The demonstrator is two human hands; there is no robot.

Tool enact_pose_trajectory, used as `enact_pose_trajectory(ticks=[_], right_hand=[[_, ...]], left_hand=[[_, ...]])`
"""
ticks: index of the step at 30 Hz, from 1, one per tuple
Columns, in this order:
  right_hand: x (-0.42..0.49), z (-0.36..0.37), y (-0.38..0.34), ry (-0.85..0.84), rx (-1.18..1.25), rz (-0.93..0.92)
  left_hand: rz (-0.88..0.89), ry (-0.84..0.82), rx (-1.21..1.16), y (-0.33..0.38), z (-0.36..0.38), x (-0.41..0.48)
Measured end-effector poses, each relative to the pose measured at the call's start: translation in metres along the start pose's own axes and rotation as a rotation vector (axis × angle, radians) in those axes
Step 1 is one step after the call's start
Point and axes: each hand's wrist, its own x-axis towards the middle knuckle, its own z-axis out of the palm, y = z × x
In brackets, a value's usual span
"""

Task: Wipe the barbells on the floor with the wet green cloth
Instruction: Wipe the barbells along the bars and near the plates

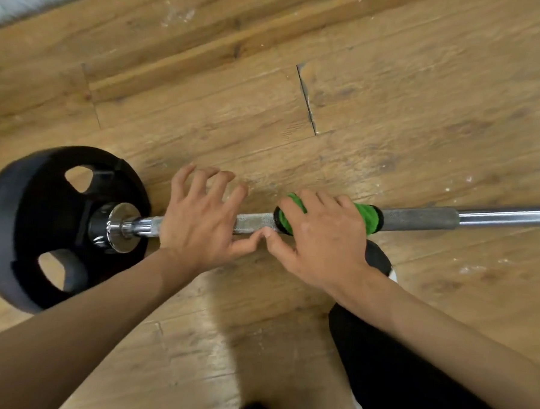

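Head view: right hand [323,241] curls fingers round green cloth [369,219] on barbell [418,216]; left hand [198,228] splays fingers.

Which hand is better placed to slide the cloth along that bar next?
Right, I'd say. The right hand grips the green cloth wrapped round the barbell. The left hand holds no cloth; its fingers spread over the barbell near the black plate.

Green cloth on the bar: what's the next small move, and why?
Probably slide the right hand and the green cloth it grips rightward along the barbell: the cloth wraps the knurled grip, more bare knurl and chrome lie that way, and the open left hand covers the bar on the plate side.
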Motion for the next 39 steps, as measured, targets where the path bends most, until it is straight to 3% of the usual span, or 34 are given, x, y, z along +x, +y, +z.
enact_pose_trajectory(ticks=[12,17,19,23,27,31,35,39], right_hand=[[0.008,0.002,0.012,0.17,-0.133,-0.024],[-0.014,-0.007,0.034,0.089,-0.168,0.058],[-0.033,-0.012,0.06,0.098,-0.194,0.166],[-0.051,-0.016,0.101,0.289,-0.19,0.453],[-0.026,-0.006,0.06,0.383,-0.09,0.647],[-0.006,0.011,-0.013,0.295,-0.051,0.35],[-0.012,0.009,0.007,0.191,-0.07,0.127],[-0.028,0.002,0.064,0.291,-0.058,0.247]], left_hand=[[-0.043,0.157,0.009,-0.008,0.002,0.012],[-0.043,0.106,0.029,-0.017,-0.004,0.019],[-0.019,0.1,0.022,-0.016,-0.004,0.015],[-0.054,0.116,0.031,-0.015,-0.005,0.019],[-0.063,0.136,0.04,-0.011,-0.008,0.02],[-0.068,0.13,0.032,-0.012,-0.005,0.018],[-0.073,0.146,0.044,-0.013,-0.006,0.017],[-0.082,0.129,0.038,-0.013,-0.006,0.018]])
